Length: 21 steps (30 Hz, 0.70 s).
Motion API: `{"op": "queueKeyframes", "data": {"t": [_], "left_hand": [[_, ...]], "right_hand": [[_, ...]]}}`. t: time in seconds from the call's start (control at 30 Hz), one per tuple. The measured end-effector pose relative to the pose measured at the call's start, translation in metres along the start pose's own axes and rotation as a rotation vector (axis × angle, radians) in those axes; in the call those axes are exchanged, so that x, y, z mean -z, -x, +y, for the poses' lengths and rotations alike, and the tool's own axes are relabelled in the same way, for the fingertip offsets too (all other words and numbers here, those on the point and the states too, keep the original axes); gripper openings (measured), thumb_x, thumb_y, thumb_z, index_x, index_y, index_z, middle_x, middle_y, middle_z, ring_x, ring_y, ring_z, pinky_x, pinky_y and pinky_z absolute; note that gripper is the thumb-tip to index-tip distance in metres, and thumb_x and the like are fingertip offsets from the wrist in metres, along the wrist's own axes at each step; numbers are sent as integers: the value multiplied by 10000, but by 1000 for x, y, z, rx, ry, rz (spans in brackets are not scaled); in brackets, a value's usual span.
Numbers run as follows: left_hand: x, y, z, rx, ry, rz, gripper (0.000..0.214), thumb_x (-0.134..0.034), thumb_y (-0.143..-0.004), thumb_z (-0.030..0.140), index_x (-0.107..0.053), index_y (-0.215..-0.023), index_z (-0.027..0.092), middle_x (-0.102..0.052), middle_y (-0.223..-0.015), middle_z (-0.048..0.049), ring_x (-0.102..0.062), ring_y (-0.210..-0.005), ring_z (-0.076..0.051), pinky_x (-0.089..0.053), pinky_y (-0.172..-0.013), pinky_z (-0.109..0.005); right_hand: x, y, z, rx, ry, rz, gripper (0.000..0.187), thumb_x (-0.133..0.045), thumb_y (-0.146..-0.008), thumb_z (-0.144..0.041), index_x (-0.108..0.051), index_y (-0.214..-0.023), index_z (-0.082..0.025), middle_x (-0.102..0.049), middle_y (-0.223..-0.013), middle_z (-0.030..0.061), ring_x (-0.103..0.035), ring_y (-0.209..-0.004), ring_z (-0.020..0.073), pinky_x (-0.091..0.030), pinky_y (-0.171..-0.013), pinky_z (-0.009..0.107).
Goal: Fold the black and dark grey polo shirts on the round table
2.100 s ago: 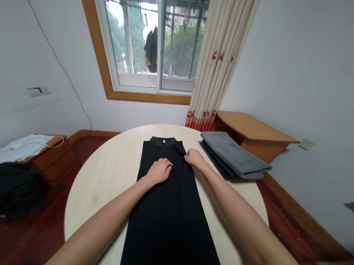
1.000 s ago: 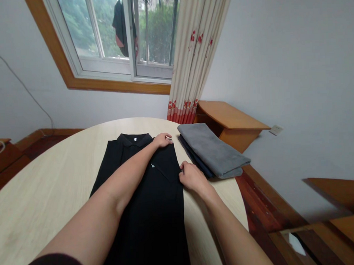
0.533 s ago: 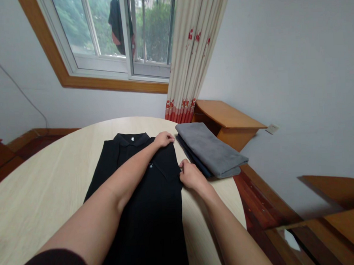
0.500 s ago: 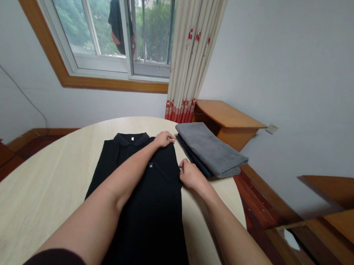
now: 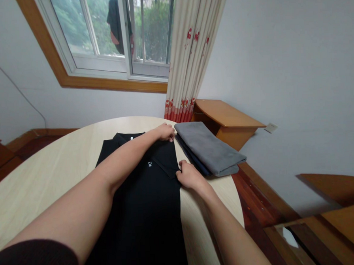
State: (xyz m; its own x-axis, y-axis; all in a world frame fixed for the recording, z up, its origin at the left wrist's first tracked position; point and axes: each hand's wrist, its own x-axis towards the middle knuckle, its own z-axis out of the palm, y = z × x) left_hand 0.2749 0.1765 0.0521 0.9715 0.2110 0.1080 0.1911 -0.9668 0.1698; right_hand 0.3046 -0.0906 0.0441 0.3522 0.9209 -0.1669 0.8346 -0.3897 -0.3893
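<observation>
A black polo shirt (image 5: 151,205) lies front up on the round table, its collar at the far end and a small white logo on the chest. My left hand (image 5: 166,132) reaches across the shirt and pinches its fabric at the far right shoulder. Lower on the same right edge, my right hand (image 5: 191,174) grips the cloth near a folded-in sleeve corner. My left forearm hides part of the collar and chest. Just right of both hands sits a pile of folded clothes, with a grey garment (image 5: 209,146) over a dark navy one (image 5: 193,159).
The pale wooden table (image 5: 49,182) has a curved edge, close by on the right. Behind it stand a brown wooden cabinet (image 5: 229,114) and a cream curtain (image 5: 190,52) with red flowers beside a window. More wooden furniture (image 5: 340,191) is at lower right.
My left hand has risen slightly, drawing the shoulder cloth away from me. My right hand has shifted a little left, still at the shirt's edge. The folded pile has stayed put.
</observation>
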Motion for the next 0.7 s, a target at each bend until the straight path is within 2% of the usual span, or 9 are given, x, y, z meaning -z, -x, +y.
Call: {"op": "queueKeyframes", "data": {"t": [0.1, 0.2, 0.3, 0.4, 0.57, 0.7], "left_hand": [[3, 0, 3, -1, -53, -32, 100, -757, -653, 184, -757, -708, 267, -721, -929, -54, -560, -1068, -271, -358, -901, -311], [7, -1, 5, 11, -74, -76, 138, -728, -667, 162, -766, -748, 266, -718, -939, -51, -590, -1041, -259, -397, -860, -289], [15, -1, 4, -27, -102, -98, 196, -685, -669, 104, -772, -756, 256, -720, -925, -49, -630, -960, -244, -419, -819, -283], [27, 6, 0, -25, -103, -82, 231, -652, -672, 82, -771, -766, 257, -713, -931, -39, -628, -954, -233, -426, -813, -281], [44, 40, -7, -30, -145, 69, 204, -645, -735, 152, -772, -863, 248, -672, -1017, -55, -578, -1067, -241, -413, -870, -293], [48, 78, -18, 20, -193, 130, 213, -610, -796, 218, -766, -931, 268, -664, -981, -49, -574, -1065, -227, -407, -875, -288]], "right_hand": [[0, 0, 0, -16, 18, -29, 228, -552, -879, -274, -642, -1023, -121, -700, -1005, 173, -670, -949, 253, -431, -740, 289], [0, -1, 1, -35, 12, -31, 156, -571, -864, -284, -643, -897, -149, -697, -881, 129, -661, -831, 224, -405, -672, 273], [-1, -2, 3, -23, -42, 6, 114, -597, -815, -237, -605, -898, -160, -673, -828, 86, -620, -752, 187, -377, -634, 254], [-3, 0, -1, 24, -111, 78, 149, -608, -775, -202, -561, -914, -182, -632, -804, 35, -565, -704, 154, -350, -617, 239], [-12, 16, -24, 143, -248, 206, 267, -575, -766, -186, -493, -1017, -225, -522, -693, -51, -492, -621, 139, -307, -586, 233], [-26, 26, -46, 276, -309, 206, 259, -566, -795, -200, -481, -1038, -229, -480, -650, -69, -498, -617, 142, -318, -595, 235]]}}
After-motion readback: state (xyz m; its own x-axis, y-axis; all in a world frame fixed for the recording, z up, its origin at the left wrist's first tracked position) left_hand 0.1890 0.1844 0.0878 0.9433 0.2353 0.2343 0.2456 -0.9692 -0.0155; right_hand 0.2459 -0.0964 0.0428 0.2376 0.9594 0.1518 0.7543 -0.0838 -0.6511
